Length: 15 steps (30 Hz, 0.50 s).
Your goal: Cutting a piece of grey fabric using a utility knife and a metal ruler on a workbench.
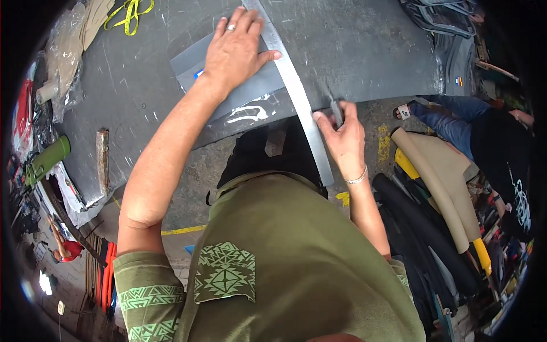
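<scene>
My left hand [235,52] lies flat, fingers stretched, over a grey sheet [255,94]. Its thumb reaches onto a long metal ruler [296,94]. That ruler runs along the sheet's right side, and its near end juts past the table edge toward my body. To the right of the ruler, my right hand [346,139] is closed round a slim grey tool that looks like a cutter knife [337,113]. The tip points away from me over the table's near edge and is blurred, so whether it touches anything I cannot tell.
The dark worktable [364,51] carries a yellow tape measure [131,17] and a stack of dark pieces [456,62] at its far right. A wooden stick [102,162] lies at the left. Fabric rolls [436,194] lean on the right, near another person [496,148].
</scene>
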Available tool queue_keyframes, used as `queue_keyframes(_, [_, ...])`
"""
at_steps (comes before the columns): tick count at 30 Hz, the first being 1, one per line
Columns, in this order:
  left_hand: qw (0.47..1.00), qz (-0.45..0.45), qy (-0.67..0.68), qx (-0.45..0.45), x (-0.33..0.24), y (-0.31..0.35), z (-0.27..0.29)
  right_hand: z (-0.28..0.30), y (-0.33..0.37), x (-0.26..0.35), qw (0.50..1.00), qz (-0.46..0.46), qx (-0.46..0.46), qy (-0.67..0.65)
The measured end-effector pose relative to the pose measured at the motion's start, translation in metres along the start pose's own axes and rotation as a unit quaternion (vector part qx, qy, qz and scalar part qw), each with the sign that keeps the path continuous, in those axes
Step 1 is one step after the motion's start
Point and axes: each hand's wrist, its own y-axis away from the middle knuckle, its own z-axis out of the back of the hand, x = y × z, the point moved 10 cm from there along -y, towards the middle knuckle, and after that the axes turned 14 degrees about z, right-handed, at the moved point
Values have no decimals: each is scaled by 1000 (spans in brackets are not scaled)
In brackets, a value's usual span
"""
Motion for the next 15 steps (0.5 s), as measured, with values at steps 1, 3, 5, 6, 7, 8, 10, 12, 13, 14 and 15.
queue_keyframes(1, [999,-12,-26,29,-5,1,-6,6,-4,12,997,62,-30,-18])
queue_keyframes(3, [997,-22,-45,65,-13,1,-15,10,-15,33,982,185,-48,-14])
queue_keyframes(5, [994,-7,-43,104,-18,-2,-16,11,-29,67,953,287,-67,74])
queue_keyframes(6, [989,8,-46,143,-18,-3,-20,-3,-44,61,984,179,0,-8])
queue_keyframes(7, [989,8,-42,141,-24,-4,-15,-5,-51,75,977,214,-12,14])
queue_keyframes(8, [982,15,-69,173,-27,-2,-19,-9,-60,86,968,248,-24,35])
queue_keyframes(10, [974,22,-94,204,-30,-1,-20,-22,-78,97,959,278,-33,45])
queue_keyframes(12, [965,44,-96,239,-27,0,-23,-34,-92,100,955,282,-37,82])
queue_keyframes(13, [966,43,-93,239,-28,-1,-23,-35,-96,99,955,281,-37,85])
queue_keyframes(14, [964,43,-102,240,-29,-1,-23,-37,-99,99,954,281,-32,98])
queue_keyframes(15, [963,44,-111,242,-28,0,-24,-40,-100,99,953,280,-27,110])
